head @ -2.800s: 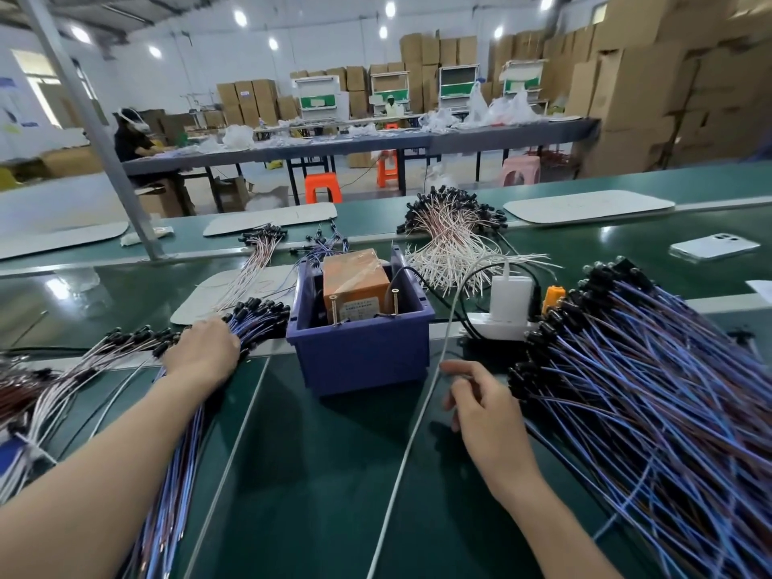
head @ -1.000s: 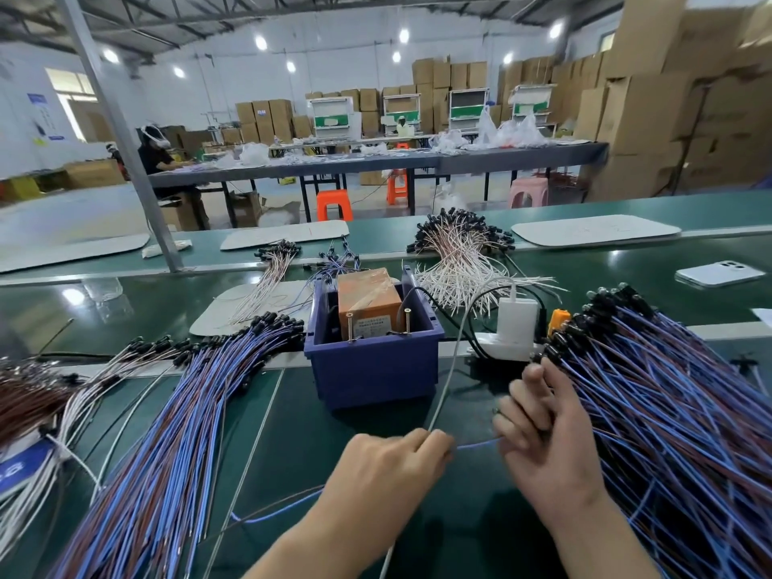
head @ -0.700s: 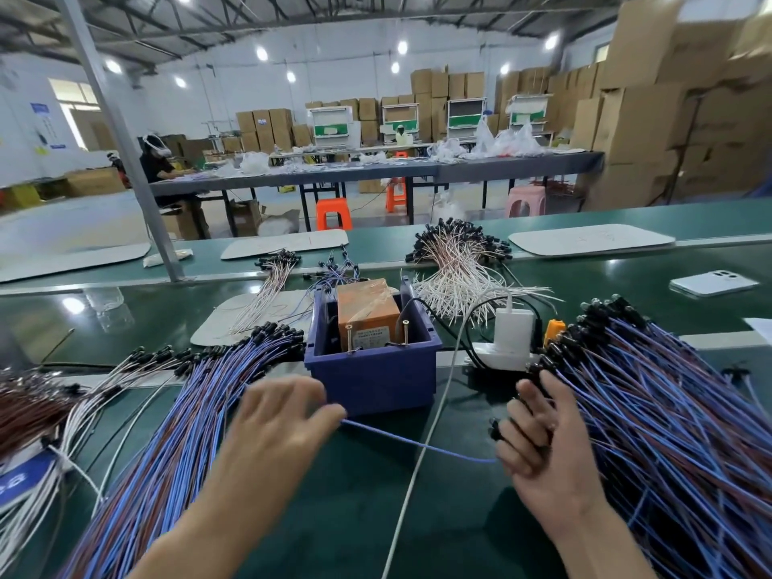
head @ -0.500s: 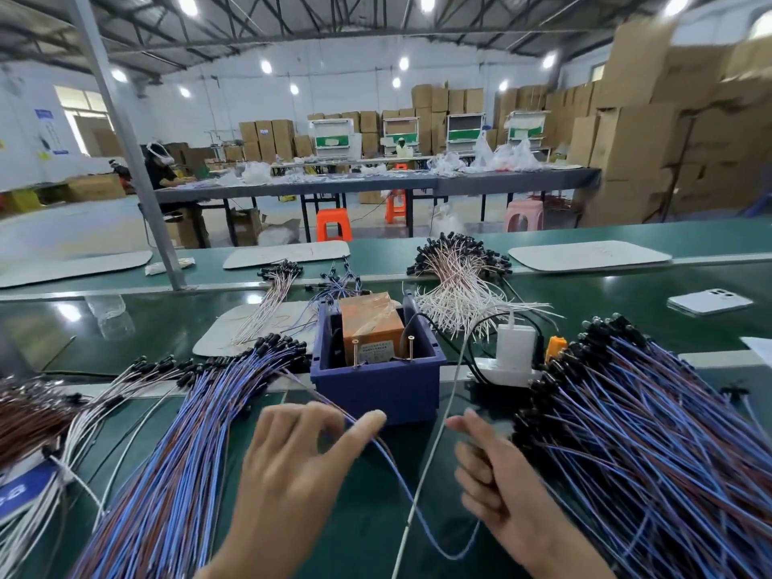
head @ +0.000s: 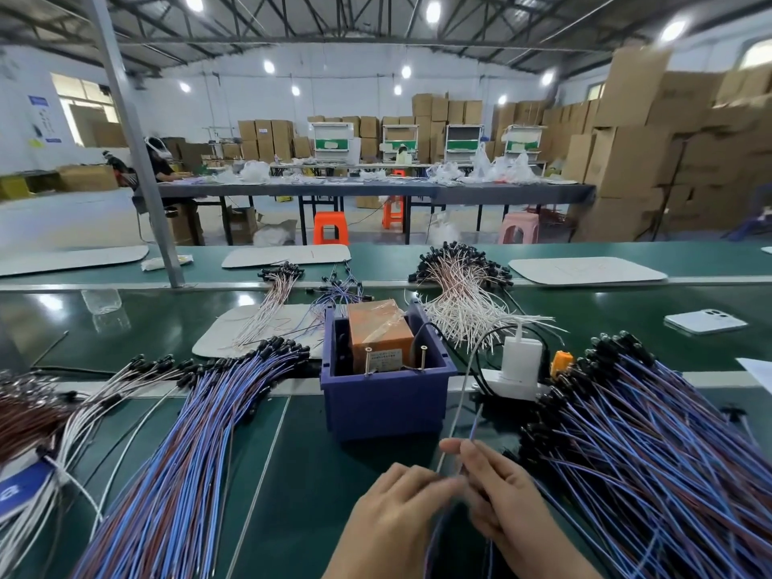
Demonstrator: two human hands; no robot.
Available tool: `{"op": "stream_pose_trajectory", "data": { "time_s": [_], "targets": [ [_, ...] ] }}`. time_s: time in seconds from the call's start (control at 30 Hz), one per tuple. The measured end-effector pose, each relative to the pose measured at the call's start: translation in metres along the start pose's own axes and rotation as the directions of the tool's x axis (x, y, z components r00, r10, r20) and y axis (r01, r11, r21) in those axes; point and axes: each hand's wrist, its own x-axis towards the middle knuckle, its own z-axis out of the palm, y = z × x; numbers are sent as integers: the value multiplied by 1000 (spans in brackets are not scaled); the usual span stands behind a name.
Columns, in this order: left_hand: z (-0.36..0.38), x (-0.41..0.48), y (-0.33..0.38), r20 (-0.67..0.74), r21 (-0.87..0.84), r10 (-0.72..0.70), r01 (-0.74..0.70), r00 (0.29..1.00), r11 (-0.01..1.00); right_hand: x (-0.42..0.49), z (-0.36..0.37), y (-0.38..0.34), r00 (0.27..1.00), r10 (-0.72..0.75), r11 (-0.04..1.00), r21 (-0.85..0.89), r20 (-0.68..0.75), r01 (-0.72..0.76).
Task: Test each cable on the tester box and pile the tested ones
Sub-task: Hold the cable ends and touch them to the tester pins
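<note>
The tester box (head: pixel 378 334), orange with two upright pins at its front, sits in a blue bin (head: pixel 386 397) at the middle of the green bench. My left hand (head: pixel 399 511) and my right hand (head: pixel 499 491) meet just below the bin and pinch one thin blue cable (head: pixel 471 428) between them; its free end sticks up toward the bin. A big heap of blue and brown cables (head: pixel 651 461) lies to the right. Another pile of blue cables (head: pixel 184 453) fans out on the left.
A white charger on a power strip (head: pixel 520 365) stands right of the bin, and a grey cord (head: pixel 463 394) runs from it past my hands. White-wire bundles (head: pixel 459 294) lie behind the bin. A white phone (head: pixel 704 321) rests at far right. Brown and white cables (head: pixel 29 407) lie far left.
My left hand left the left pile and came to the middle. Both hands drew one blue cable from the right heap, stretched it, then closed together on it below the bin.
</note>
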Motion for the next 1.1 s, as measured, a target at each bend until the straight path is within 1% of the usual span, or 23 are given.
{"op": "stream_pose_trajectory", "data": {
  "time_s": [0.03,0.07,0.1,0.13,0.17,0.2,0.23,0.33,0.4,0.6,0.67,0.73,0.83,0.9,0.97,1.03,1.1],
  "targets": [
    [11,-7,-8,-183,-103,88,-108,979,989,2,-2,3,999,-31,999,-13,-21,31],
    [13,-5,-21,-250,-276,48,-118,967,954,2,0,-1,998,-32,999,-28,-61,30],
    [20,-5,-26,-122,-436,-26,-30,992,899,3,2,-2,996,-58,997,-45,-69,55],
    [18,-10,-37,4,-521,-84,74,996,850,4,4,-4,994,-89,993,-84,-63,83],
    [22,-8,-38,25,-551,-108,104,994,828,6,7,-2,990,-138,983,-130,-40,131],
    [23,-9,-49,15,-568,-160,140,987,811,7,12,-4,983,-183,969,-171,-20,177],
    [23,-4,-44,21,-585,-178,157,984,796,9,15,-2,977,-211,961,-185,-10,206],
    [21,-1,-43,29,-574,-234,208,972,792,14,23,0,971,-239,947,-219,12,236],
    [21,-1,-45,47,-578,-277,253,960,776,15,24,1,973,-229,946,-233,17,226],
    [26,0,-51,38,-552,-351,312,936,773,15,27,-5,971,-240,921,-317,-7,225],
    [26,-2,-51,-4,-547,-354,295,935,783,14,28,-5,967,-254,923,-309,-35,231],
    [25,-3,-50,-76,-545,-366,268,928,795,14,26,-4,962,-266,928,-286,-63,238],
    [24,-3,-54,-244,-570,-421,221,874,791,15,22,0,951,-270,935,-276,-148,222],
    [23,-2,-57,-313,-573,-431,194,846,796,13,21,0,938,-279,926,-315,-204,207],
    [21,-4,-58,-352,-569,-430,175,831,803,11,23,0,916,-306,910,-361,-259,203],
    [16,-5,-59,-372,-569,-453,186,810,801,13,27,-1,881,-363,884,-411,-303,222],
    [10,-6,-64,-387,-558,-473,207,791,803,17,31,-1,847,-428,847,-467,-315,254]
  ]
}}
